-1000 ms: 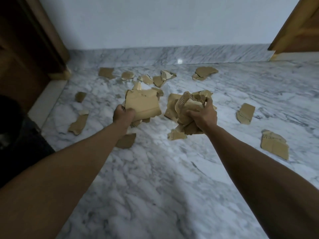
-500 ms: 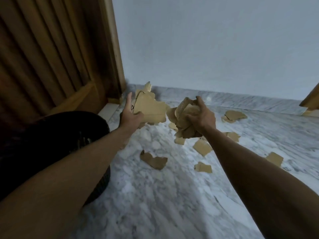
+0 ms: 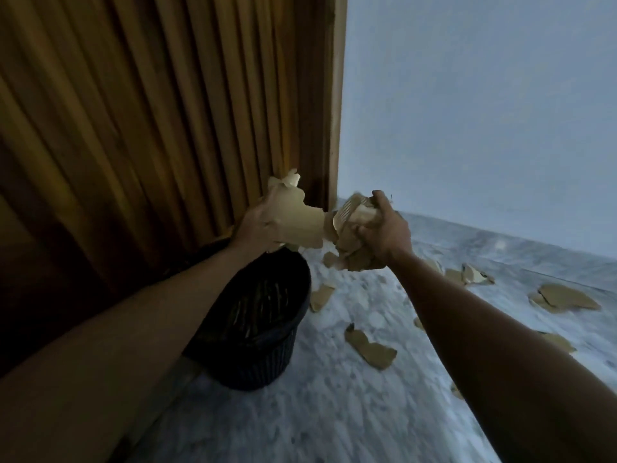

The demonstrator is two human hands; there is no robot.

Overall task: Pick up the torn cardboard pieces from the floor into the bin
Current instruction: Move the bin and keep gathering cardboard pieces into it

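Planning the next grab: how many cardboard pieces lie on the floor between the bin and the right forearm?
4: a narrow piece beside the bin, a long piece nearer the camera, a scrap below the right hand's bundle, a sliver at the forearm's edge. More may be hidden.

Dim, cool light here, brighter on the wall beyond the right hand (image 3: 384, 230). Left of the left hand (image 3: 257, 225) the wood panelling (image 3: 150, 111) sinks into deep shadow. Everything's soft with motion blur, and wide-angle stretch bends the edges.
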